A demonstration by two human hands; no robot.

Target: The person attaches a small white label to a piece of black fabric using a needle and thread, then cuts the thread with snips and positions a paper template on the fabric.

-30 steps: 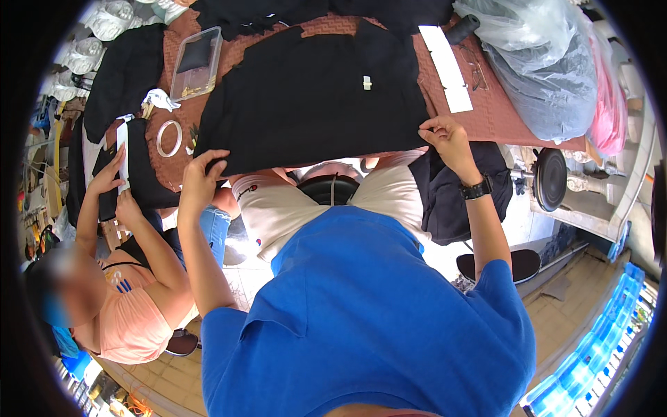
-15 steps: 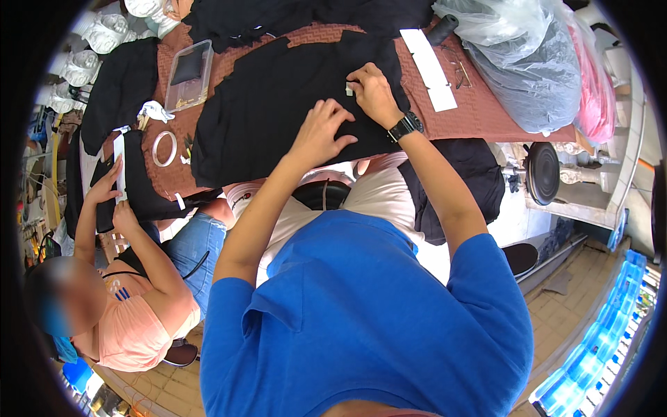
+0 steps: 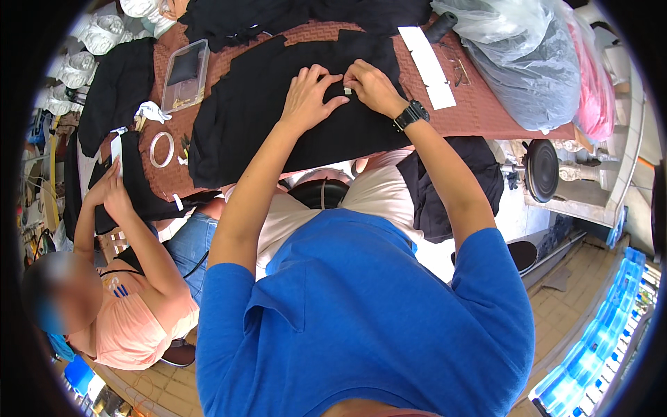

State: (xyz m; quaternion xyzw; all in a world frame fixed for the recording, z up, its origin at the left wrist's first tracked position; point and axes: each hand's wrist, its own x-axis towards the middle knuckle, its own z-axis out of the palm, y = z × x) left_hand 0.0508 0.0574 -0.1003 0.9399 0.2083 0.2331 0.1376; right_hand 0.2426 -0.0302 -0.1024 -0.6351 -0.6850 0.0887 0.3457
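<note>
Black cloth lies spread over the table in front of me. A small pale tag shows on it, right at the fingertips of my right hand. Those fingertips are pinched together on the tag, and a black watch circles that wrist. To the left of the tag is my left hand, open, thumb and forefinger apart and pointing toward the tag. Nothing shows between its fingers.
A brown textured cover lies on the table. A white notched strip, a black thread spool and bulging plastic bags stand right. A clear plastic box and tape ring lie left, near a co-worker handling a white strip.
My left hand has moved up and slightly left, closer to the tag's level. My right hand stays at the tag, its fingers drawn closer together. The co-worker's hands have come together.
</note>
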